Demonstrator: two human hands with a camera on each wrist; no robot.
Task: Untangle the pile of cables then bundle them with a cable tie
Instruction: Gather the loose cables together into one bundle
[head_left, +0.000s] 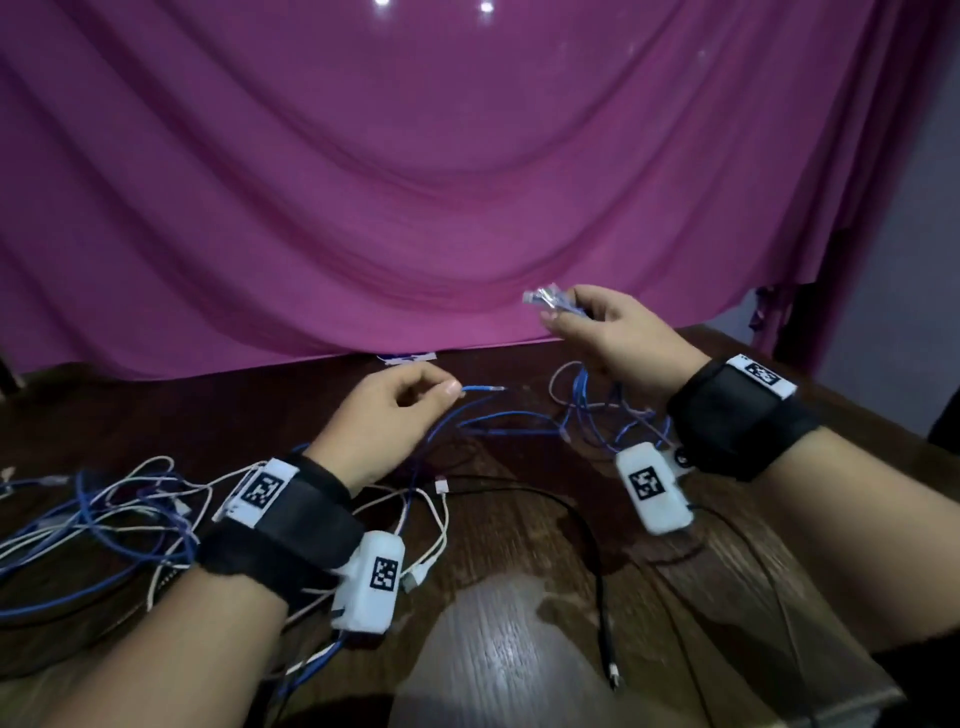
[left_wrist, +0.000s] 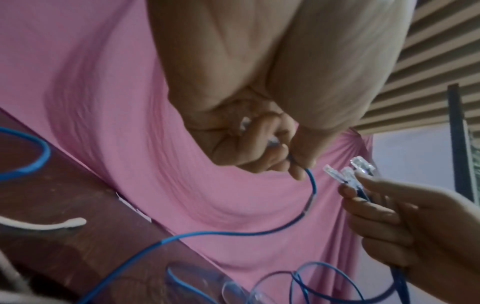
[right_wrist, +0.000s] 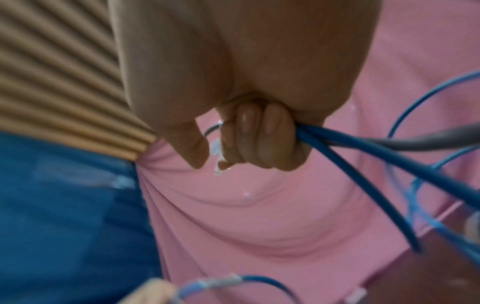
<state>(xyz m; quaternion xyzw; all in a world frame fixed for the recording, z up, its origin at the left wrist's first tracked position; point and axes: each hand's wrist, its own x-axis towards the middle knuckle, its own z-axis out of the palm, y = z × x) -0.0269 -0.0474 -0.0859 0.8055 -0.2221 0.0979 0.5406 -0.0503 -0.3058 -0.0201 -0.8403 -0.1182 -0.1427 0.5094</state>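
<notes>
My left hand (head_left: 441, 392) pinches the end of one blue cable (head_left: 483, 388) just above the table; in the left wrist view its fingers (left_wrist: 262, 144) curl round that cable (left_wrist: 311, 189) and its clear plug. My right hand (head_left: 561, 317) is raised higher at the right and grips several blue cables, whose clear plugs (head_left: 543, 299) stick out past the fingers. The same plugs (left_wrist: 350, 172) show in the left wrist view. In the right wrist view the fingers (right_wrist: 259, 139) are curled round the blue cables (right_wrist: 363, 164). A tangled pile of blue and white cables (head_left: 104, 519) lies left.
A dark wooden table (head_left: 519, 623) carries everything. Blue loops (head_left: 597, 415) hang under my right hand. A black cable (head_left: 587, 545) runs towards the front edge. A pink cloth (head_left: 415, 182) hangs along the back, with a small white item (head_left: 410, 357) at its foot.
</notes>
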